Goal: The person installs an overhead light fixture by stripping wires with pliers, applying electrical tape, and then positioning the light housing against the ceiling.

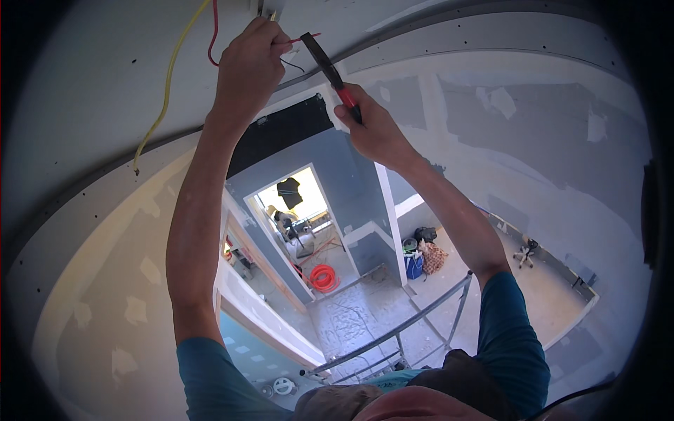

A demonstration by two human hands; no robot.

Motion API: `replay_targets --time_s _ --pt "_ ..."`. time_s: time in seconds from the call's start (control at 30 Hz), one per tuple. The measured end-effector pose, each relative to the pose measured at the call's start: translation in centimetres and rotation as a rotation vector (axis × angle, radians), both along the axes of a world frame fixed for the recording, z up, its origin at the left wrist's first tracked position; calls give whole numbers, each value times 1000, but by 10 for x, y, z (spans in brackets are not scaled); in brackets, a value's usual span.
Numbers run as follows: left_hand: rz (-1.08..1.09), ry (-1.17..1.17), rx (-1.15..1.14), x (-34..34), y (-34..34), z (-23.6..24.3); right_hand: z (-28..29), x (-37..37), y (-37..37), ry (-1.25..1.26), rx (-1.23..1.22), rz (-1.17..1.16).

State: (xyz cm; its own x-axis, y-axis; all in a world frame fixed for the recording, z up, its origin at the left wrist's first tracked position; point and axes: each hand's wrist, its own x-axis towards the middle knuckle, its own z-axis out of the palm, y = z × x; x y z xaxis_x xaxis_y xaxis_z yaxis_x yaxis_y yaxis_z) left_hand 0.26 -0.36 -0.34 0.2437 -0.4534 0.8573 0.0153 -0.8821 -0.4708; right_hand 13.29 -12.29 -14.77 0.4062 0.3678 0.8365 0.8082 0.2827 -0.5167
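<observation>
Both my arms reach up to the pale ceiling (98, 63). My left hand (253, 63) is closed on a thin red wire (295, 40), whose end sticks out to the right past the fingers. In my right hand (379, 130) are pliers (324, 64) with dark jaws and red-and-black handles. Their tips are at the red wire, just right of my left fingers; whether the jaws grip it I cannot tell. A thin black wire (293, 66) hangs under my left hand. Left of that hand, a red wire loop (212, 42) and a yellow cable (168, 77) dangle from above.
Below me runs a metal guard rail (400, 326). Farther down, an orange coil of tubing (324, 278) lies on the floor by a doorway, with bags (414, 265) to its right. A wheeled base (525, 254) stands near the right wall. Patched plasterboard walls surround the room.
</observation>
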Motion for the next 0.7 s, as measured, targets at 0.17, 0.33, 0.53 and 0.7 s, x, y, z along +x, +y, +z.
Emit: replay_targets --time_s 0.17,0.33,0.53,0.7 --pt "37 -43 43 2 4 0 -1 0 3 24 -19 13" --pt "93 -93 148 8 17 -2 -4 8 17 95 -24 125" --pt "166 -119 260 10 18 -5 6 1 0 341 -171 345" --pt "192 -156 331 7 27 -4 32 -24 -38 445 -352 412"
